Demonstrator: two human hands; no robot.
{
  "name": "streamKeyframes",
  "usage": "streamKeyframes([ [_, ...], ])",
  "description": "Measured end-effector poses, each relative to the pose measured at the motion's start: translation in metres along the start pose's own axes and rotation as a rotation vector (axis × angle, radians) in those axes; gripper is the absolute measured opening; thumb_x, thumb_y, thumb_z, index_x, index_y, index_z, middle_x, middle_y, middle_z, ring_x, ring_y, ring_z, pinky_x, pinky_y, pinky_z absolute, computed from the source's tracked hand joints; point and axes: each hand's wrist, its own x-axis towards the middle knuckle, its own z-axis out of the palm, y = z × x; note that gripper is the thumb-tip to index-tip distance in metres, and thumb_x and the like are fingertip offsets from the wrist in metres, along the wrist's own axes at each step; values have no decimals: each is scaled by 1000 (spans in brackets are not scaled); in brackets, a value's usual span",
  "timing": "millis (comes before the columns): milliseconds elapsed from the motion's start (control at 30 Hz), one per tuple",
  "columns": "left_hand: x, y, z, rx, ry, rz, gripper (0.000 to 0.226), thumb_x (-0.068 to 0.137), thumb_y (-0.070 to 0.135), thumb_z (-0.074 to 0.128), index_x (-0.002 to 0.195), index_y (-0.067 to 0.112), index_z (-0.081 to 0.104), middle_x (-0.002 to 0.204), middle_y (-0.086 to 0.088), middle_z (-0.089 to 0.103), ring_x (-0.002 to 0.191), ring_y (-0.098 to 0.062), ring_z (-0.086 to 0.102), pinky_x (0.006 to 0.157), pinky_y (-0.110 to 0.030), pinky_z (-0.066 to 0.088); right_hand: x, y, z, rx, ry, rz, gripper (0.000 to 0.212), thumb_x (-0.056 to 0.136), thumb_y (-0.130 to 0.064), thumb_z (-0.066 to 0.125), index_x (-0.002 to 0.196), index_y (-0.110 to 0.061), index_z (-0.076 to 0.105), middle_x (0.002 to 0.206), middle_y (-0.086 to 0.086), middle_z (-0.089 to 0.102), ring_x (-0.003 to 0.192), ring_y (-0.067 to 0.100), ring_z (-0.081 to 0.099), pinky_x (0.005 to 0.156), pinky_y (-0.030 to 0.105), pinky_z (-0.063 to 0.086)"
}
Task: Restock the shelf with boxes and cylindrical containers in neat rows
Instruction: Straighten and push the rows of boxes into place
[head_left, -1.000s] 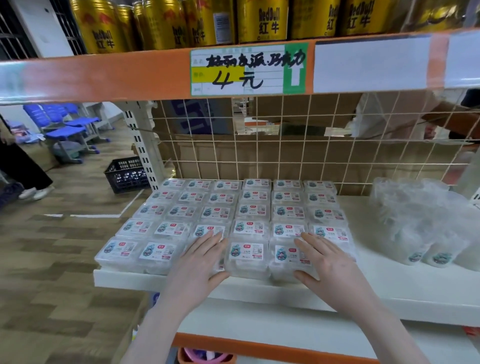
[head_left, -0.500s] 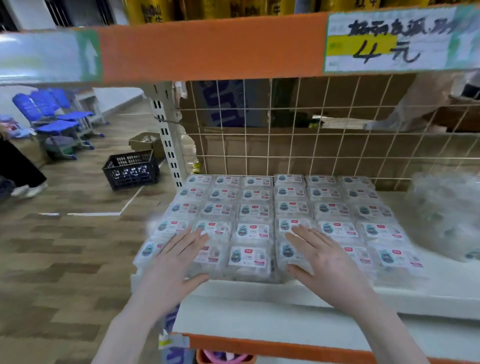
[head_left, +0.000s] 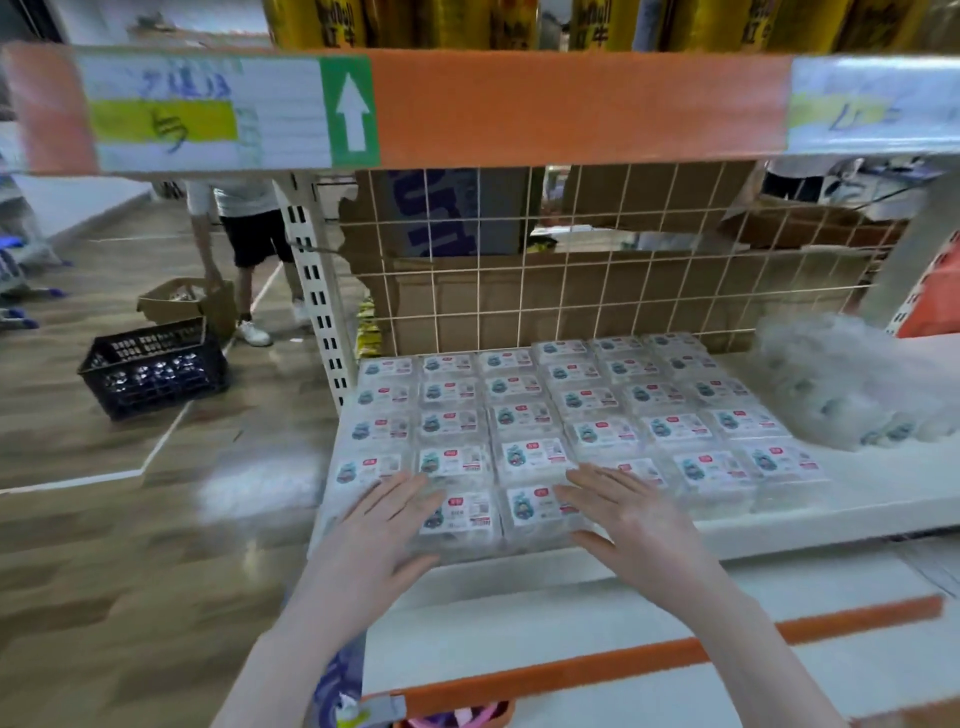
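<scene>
Two flat hands squaring front boxes (head_left: 540, 506) on shelf (head_left: 883, 499).
Keep left hand (head_left: 379, 535) and right hand (head_left: 631, 525) spread, empty; press evenly, aligning front edges flush.

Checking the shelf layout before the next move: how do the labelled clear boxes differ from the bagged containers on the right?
The clear boxes lie flat in tidy rows with labels facing up; the bagged containers sit in a loose heap inside cloudy plastic. The boxes fill the shelf's left and centre, under the left hand and right hand; the bagged containers sit at the right, untouched. Both rest on the same white shelf.
</scene>
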Motion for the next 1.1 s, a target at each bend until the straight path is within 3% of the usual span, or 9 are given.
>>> streamKeyframes([
  [133, 5, 2, 5, 14, 17, 29, 59, 77, 62, 42, 124, 31, 60, 129, 8, 59, 118, -10, 56, 104, -24, 34, 1, 0, 3, 11, -2, -12, 54, 42, -17, 94, 93, -19, 75, 100, -1, 72, 93, 17, 69, 79, 33, 54],
  [267, 6, 2, 6, 62, 24, 30, 77, 59, 64, 76, 127, 33, 57, 129, 10, 59, 118, -9, 57, 100, -33, 36, 2, 0, 7, 24, -20, -20, 57, 39, -13, 92, 93, -18, 74, 100, -3, 71, 95, 16, 68, 82, 28, 52],
  [433, 7, 4, 7, 67, 40, 13, 79, 60, 58, 78, 130, 31, 54, 131, 9, 57, 120, -8, 55, 105, -25, 32, 3, 2, 11, 36, -15, -26, 59, 40, -13, 91, 96, -16, 74, 102, -2, 71, 96, 16, 68, 84, 30, 52],
  [567, 11, 4, 7, 103, 33, 0, 80, 57, 54, 81, 129, 29, 57, 129, 8, 59, 117, -8, 57, 101, -34, 35, 5, 2, 13, 24, -21, -9, 61, 41, -15, 92, 99, -15, 73, 103, -2, 71, 96, 15, 67, 87, 28, 50],
  [733, 16, 7, 6, 106, 57, -6, 78, 55, 53, 83, 124, 27, 61, 126, 6, 62, 112, -9, 61, 98, -31, 37, 6, 4, 15, 35, -14, 9, 61, 42, -15, 92, 100, -14, 73, 103, -1, 71, 96, 16, 68, 84, 31, 52],
  [967, 17, 11, 6, 117, 88, -20, 74, 56, 50, 82, 123, 24, 61, 124, 3, 63, 110, -13, 63, 95, -36, 42, 9, 3, 12, 26, -12, 0, 62, 37, -17, 93, 96, -17, 74, 99, -4, 71, 92, 14, 68, 80, 25, 52],
  [1100, 20, 13, 2, 85, 21, -62, 63, 74, 63, 43, 123, 26, 62, 125, 6, 62, 111, -11, 62, 94, -35, 45, 9, 4, 12, 23, -6, -2, 61, 37, -20, 93, 95, -16, 74, 99, -3, 71, 91, 15, 68, 79, 26, 53],
])
